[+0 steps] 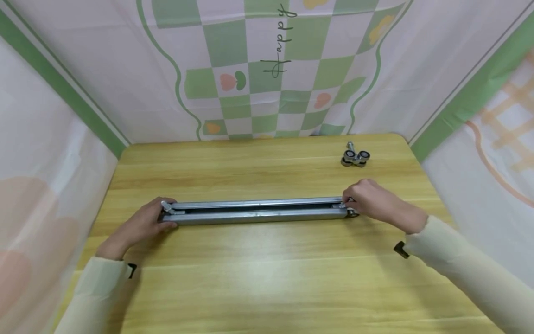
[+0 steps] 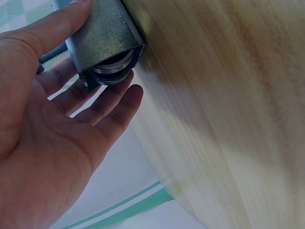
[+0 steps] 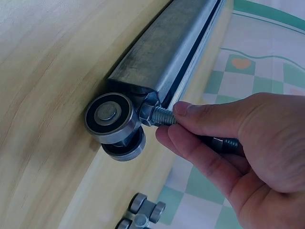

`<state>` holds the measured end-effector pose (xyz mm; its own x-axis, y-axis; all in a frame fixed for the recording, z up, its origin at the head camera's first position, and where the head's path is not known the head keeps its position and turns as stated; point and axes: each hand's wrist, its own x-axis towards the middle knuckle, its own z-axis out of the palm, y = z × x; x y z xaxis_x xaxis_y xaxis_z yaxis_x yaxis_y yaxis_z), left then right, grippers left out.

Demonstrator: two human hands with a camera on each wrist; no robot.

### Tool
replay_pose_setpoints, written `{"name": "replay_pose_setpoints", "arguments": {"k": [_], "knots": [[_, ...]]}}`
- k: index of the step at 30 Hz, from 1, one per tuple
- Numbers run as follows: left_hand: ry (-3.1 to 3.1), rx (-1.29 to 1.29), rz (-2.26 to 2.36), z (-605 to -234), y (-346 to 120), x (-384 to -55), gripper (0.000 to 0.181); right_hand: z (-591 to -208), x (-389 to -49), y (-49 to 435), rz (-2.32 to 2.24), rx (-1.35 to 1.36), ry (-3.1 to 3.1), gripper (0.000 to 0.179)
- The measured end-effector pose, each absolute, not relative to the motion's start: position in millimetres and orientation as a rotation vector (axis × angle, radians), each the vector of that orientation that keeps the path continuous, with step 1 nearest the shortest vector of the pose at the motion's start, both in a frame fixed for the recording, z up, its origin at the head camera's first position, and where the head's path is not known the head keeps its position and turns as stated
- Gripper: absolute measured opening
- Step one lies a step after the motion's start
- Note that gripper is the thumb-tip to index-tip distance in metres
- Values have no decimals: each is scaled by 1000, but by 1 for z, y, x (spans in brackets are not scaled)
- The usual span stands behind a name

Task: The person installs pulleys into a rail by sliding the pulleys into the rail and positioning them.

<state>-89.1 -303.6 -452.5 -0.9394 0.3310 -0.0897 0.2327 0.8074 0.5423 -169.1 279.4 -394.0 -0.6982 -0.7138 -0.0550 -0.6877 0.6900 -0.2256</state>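
Note:
A slotted metal rail (image 1: 258, 215) lies across the table with its slot facing up. My left hand (image 1: 142, 227) grips its left end, thumb on the near wall and fingers on the far side. Inside that end sits a roller (image 2: 113, 76), and a threaded bolt (image 1: 167, 207) rises there through the slot. At the right end, my right hand (image 1: 373, 202) pinches the threaded bolt (image 3: 163, 116) of a roller trolley (image 3: 109, 118) between thumb and fingers. Two of its wheels show outside the rail mouth; the rest of this trolley is hidden by the rail and hand.
Another roller trolley (image 1: 354, 158) with its bolt lies at the back right of the wooden table (image 1: 258, 278). Patterned cloth (image 1: 267, 93) hangs behind the table's back edge, and cloth also hangs at both sides.

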Motion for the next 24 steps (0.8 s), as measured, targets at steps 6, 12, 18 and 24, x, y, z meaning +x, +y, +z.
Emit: {"name": "replay_pose_setpoints", "arguments": {"k": [6,12,18,24], "knots": [[2811,430,810,-452,-303,-89,51,-394,-169,271,-312,-1156,2744,17],[2809,426,808,-452,-302,-90,51,-394,-168,266,-325,-1161,2738,19],[2820,434,817,-453,-302,-90,51,-393,-168,262,-308,-1201,2740,20],[2841,459,817,-455,-303,-89,51,-392,-167,254,-306,-1246,2726,26]]}}
